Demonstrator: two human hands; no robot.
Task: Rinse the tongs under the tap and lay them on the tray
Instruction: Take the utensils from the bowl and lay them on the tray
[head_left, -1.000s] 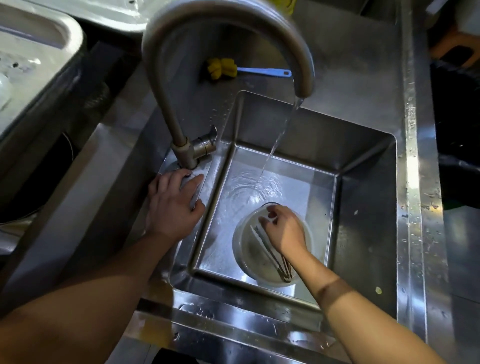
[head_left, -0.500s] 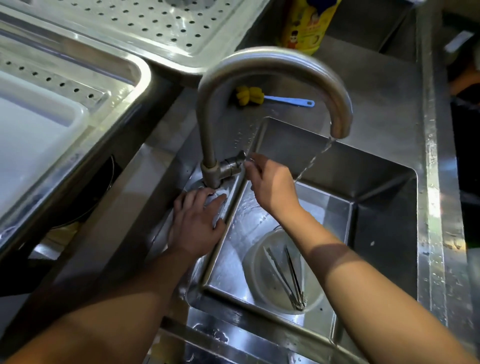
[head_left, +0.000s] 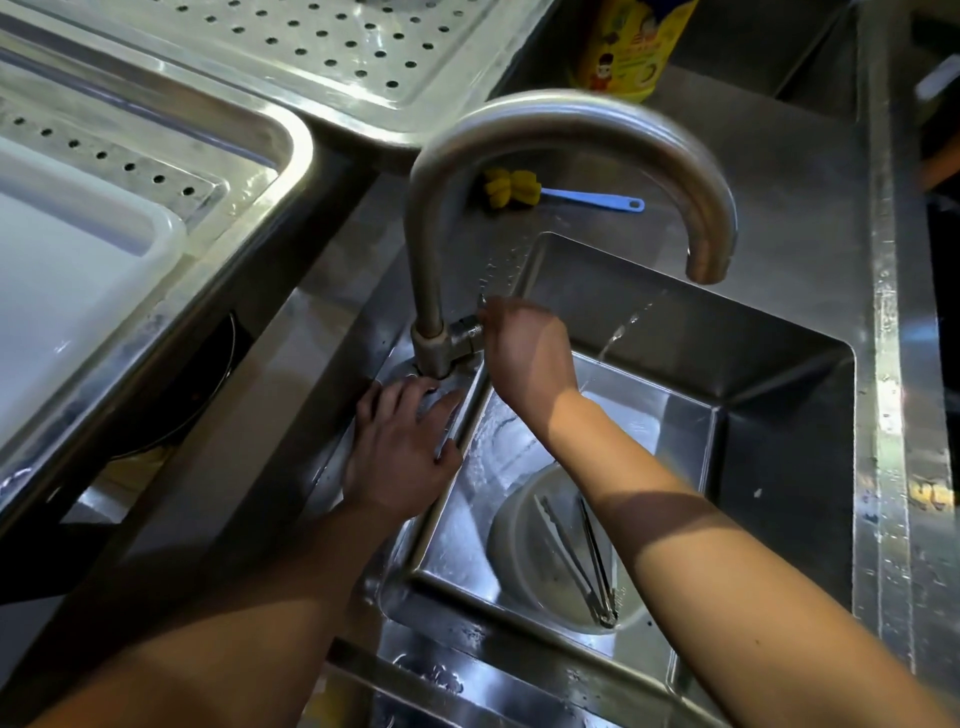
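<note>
While the right hand (head_left: 524, 358) curls its grip on the tap handle (head_left: 467, 331), left hand (head_left: 402, 447) flat on the bench (head_left: 291, 374), tongs (head_left: 576, 556) sit unheld in the near bowl (head_left: 514, 545); a wrong twist could kill the stream (head_left: 618, 332).

Dim, wide-angle-bent view: glare streaks the perforated steel tray (head_left: 332, 47), the curved steel tap (head_left: 571, 135) blurs, shadow bands the right forearm (head_left: 670, 525).

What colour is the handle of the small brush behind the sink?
Light blue handle, head view.
</note>
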